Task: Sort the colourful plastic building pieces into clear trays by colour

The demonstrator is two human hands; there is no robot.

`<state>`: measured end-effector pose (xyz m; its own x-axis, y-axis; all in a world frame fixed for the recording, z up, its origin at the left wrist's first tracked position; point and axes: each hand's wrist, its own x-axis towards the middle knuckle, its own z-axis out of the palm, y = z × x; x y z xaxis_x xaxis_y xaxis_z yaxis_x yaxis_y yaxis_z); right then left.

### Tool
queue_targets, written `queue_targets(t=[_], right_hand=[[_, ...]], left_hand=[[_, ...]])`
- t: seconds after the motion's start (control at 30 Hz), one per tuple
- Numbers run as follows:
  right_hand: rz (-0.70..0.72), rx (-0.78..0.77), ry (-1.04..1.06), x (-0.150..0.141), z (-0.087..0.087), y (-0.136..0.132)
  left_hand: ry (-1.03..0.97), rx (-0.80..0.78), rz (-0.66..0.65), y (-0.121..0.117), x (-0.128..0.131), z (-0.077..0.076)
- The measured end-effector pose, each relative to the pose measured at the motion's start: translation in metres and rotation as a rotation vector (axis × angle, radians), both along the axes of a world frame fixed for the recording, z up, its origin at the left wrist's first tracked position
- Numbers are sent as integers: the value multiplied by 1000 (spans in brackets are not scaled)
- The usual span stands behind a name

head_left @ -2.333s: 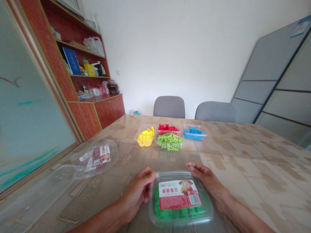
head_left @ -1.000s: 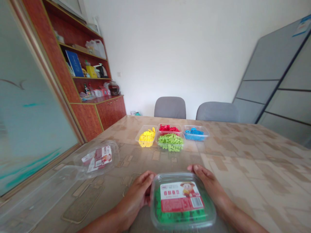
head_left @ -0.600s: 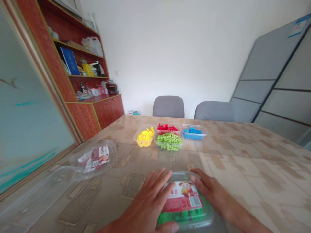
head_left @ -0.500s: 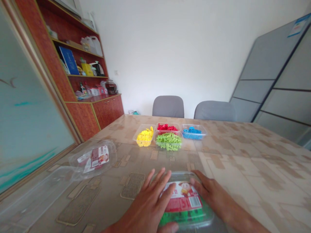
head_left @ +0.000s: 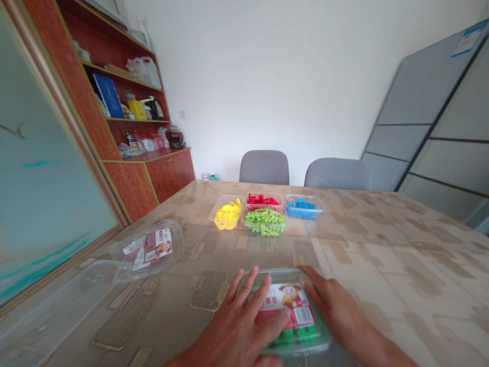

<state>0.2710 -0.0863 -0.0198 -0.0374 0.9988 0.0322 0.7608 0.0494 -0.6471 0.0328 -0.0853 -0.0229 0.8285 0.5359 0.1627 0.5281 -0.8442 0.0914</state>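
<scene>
A clear plastic container point(head_left: 296, 345) with green pieces inside stands on the table right in front of me. Its clear lid point(head_left: 275, 276) carries a red and white label point(head_left: 292, 300) with a cartoon figure and a barcode. My left hand point(head_left: 248, 321) lies across the left part of the lid, fingers spread and stretched out. At the right edge of the container, my right hand point(head_left: 330, 300) grips the rim, its thumb over the lid and its fingers along the far right corner. Its fingertips are partly hidden.
Farther back stand open tubs of yellow point(head_left: 227, 214), red point(head_left: 263, 199), light green point(head_left: 265, 220) and blue pieces point(head_left: 302, 207). To the left lie a labelled clear lid point(head_left: 173, 237) and a long clear tray point(head_left: 57, 306). Two grey chairs point(head_left: 264, 167) face the table point(head_left: 401, 265).
My left thumb has moved up and right onto the label, and the left fingers have shifted slightly. My right hand stays at the container's right edge.
</scene>
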Motion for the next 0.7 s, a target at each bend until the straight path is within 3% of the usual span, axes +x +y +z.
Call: queue_targets(t=[0.1,0.2,0.3,0.43,0.7], right_hand=[[11,168,-215,-2,5,-2],[205,322,-255,-4,3,-8],[312,309,-236,-6,-3,-15],[353,285,-257,-8,-4,-20],[297,313,-122,-9,-5,-20]], left_hand=[[5,38,-13,1,0,0],[-21,67,-22,3,-1,-5],[-36,85,-8,4,-1,-10],[17,93,15,1,1,-11],[48,69,9,-2,2,-5]])
